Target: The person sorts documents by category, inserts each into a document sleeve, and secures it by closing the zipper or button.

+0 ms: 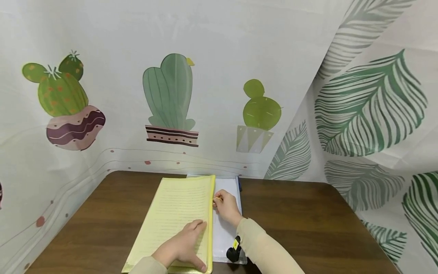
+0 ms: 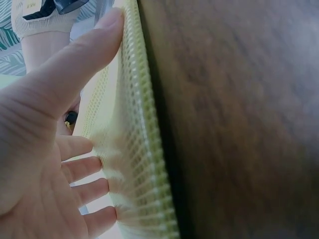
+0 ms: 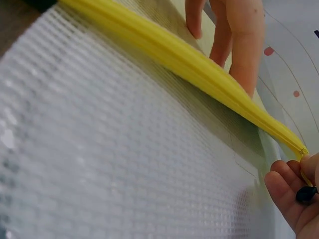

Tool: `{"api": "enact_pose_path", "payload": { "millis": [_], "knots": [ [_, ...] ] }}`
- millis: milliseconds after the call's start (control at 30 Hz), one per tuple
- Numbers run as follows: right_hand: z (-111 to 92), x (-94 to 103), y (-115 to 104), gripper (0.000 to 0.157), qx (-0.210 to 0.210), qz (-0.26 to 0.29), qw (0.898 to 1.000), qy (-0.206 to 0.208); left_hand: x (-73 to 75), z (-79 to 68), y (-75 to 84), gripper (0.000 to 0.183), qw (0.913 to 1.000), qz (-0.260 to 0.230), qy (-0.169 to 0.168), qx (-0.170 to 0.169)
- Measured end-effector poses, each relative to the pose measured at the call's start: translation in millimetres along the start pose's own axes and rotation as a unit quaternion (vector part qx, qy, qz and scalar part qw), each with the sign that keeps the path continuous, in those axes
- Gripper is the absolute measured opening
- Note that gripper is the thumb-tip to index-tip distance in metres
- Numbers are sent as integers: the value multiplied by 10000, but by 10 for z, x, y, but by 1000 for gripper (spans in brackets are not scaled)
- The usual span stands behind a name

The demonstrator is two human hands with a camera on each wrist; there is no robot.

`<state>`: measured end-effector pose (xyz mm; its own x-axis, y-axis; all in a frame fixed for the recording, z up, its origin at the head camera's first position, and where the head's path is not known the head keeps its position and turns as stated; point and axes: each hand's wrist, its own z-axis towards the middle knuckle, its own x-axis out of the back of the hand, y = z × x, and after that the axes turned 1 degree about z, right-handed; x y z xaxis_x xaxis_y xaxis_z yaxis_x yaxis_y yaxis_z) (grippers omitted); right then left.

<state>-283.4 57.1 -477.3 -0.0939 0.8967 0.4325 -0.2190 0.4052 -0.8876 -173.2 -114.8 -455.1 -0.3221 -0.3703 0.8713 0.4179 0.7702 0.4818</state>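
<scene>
A yellow mesh zipper pouch [image 1: 178, 198] lies on the table, with a lined sheet showing through it. My left hand [image 1: 184, 243] rests on its near right part, fingers spread; in the left wrist view the thumb and fingertips touch the mesh [image 2: 134, 124]. At the pouch's right edge, my right hand [image 1: 227, 207] pinches the yellow zipper pull [image 1: 217, 198]. The right wrist view shows the yellow zipper [image 3: 189, 57] running up to those fingers, with a dark bead [image 3: 305, 194] by them. The zipper looks closed along the visible stretch.
Partly under the yellow pouch lies a white mesh pouch [image 1: 224, 232] with a blue edge. Both sit on a dark brown wooden table [image 1: 297, 213]. A curtain [image 1: 219, 95] printed with cacti and leaves hangs behind the table. A black wrist camera [image 1: 234, 254] is on the right wrist.
</scene>
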Motion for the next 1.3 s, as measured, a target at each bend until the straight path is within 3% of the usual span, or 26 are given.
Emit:
{"api": "enact_pose_path", "payload": {
  "millis": [767, 1300],
  "knots": [
    [122, 12, 23, 5, -199, -62, 9997, 100, 16, 57, 77, 123, 9981, 553, -106, 254],
    [192, 12, 15, 4, -308, -116, 9993, 174, 12, 64, 100, 124, 9975, 624, -38, 321]
  ]
}}
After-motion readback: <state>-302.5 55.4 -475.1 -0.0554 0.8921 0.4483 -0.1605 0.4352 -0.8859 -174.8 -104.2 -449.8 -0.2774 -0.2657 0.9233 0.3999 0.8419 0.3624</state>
